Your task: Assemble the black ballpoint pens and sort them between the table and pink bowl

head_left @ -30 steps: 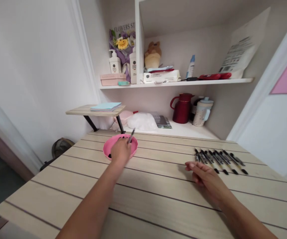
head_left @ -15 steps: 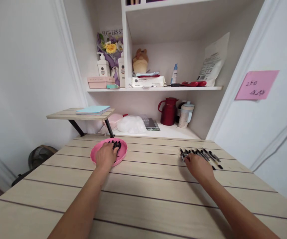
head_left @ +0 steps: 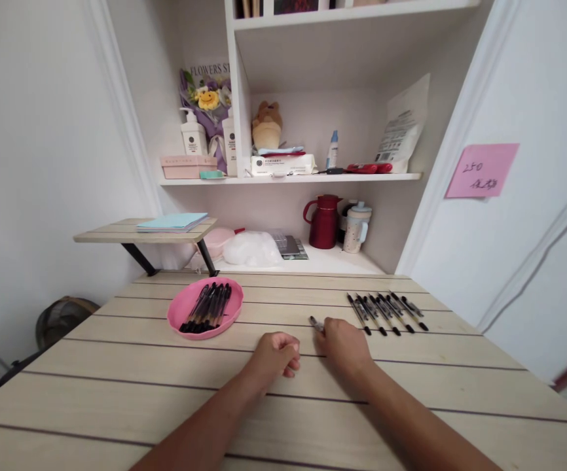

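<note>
My right hand [head_left: 345, 343] is closed around a pen [head_left: 316, 323], whose dark tip pokes out to the left just above the table. To its left, my left hand [head_left: 274, 354] hovers over the boards with fingers curled in and nothing visible in them. Several black pens [head_left: 208, 307] lie side by side in a round pink tray [head_left: 175, 313] with a wavy rim. On the right, a slanted row of black-capped pens [head_left: 385, 313] rests on the wooden table.
A small raised shelf [head_left: 116, 230] with blue paper [head_left: 171, 222] stands on black legs behind the tray. At the back are a red jug [head_left: 323, 222], a speckled cup [head_left: 356, 230] and a white plastic bag [head_left: 251, 248]. A pink note [head_left: 482, 171] hangs on the right wall.
My left hand has left the tray and moved right, towards the middle. My right hand has come left from the pen row with a pen in it.
</note>
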{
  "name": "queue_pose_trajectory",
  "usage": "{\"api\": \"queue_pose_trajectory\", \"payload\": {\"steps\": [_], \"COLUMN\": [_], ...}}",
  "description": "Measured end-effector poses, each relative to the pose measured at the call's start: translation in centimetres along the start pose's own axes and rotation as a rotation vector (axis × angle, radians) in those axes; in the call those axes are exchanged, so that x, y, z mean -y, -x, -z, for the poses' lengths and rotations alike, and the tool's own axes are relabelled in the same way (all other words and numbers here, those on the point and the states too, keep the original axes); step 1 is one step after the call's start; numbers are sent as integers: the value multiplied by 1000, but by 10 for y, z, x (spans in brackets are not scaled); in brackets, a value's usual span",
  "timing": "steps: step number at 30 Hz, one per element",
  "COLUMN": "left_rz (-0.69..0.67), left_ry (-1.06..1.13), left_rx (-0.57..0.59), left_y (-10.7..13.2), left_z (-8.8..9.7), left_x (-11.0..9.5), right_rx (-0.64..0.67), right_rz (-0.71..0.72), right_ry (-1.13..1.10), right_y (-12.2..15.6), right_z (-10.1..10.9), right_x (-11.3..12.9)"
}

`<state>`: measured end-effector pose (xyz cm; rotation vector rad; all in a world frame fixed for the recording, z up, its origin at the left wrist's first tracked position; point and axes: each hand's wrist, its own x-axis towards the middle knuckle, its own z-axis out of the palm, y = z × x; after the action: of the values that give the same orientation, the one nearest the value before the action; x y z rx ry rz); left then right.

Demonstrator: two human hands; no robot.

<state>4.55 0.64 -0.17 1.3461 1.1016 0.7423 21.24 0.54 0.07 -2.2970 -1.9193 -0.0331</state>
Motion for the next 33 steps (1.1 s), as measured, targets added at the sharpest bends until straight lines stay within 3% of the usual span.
{"api": "queue_pose_trajectory", "payload": {"steps": [3, 6, 14, 17, 20, 24, 26, 28, 30, 33], "left_rz": [19, 33, 7, -9, -38, -83, -128, -195, -238, -45], "left_ry": [69, 76, 58, 26, -63, -211, -276, -373, -642, -1053], "left_rx": [-26, -23, -10, 0, 4, -32, -106, -241, -481, -775], "left_y": [2, 3, -1, 0, 1, 1, 0, 0, 2, 5], "left_z": [-2, 0, 1, 1, -2, -2, 10, 35, 67, 111], "left_x": [-1, -3, 4, 5, 5, -1, -10, -24, -38, -52], "right_rx": [14, 35, -77, -75, -35, 5, -20, -35, -23, -12], "right_rz": [49, 48, -144, -192, -128, 43, 94, 133, 178, 227], "right_ry": [-33, -65, 10, 4, -72, -193, -185, -144, -103, -88], "right_y": [10, 10, -9, -9, -5, -4, -4, -4, -4, -3], "right_z": [3, 8, 20, 19, 16, 11, 7, 2, -3, -8], "right_x": [10, 5, -76, -92, -79, -37, -17, -3, 4, 5]}}
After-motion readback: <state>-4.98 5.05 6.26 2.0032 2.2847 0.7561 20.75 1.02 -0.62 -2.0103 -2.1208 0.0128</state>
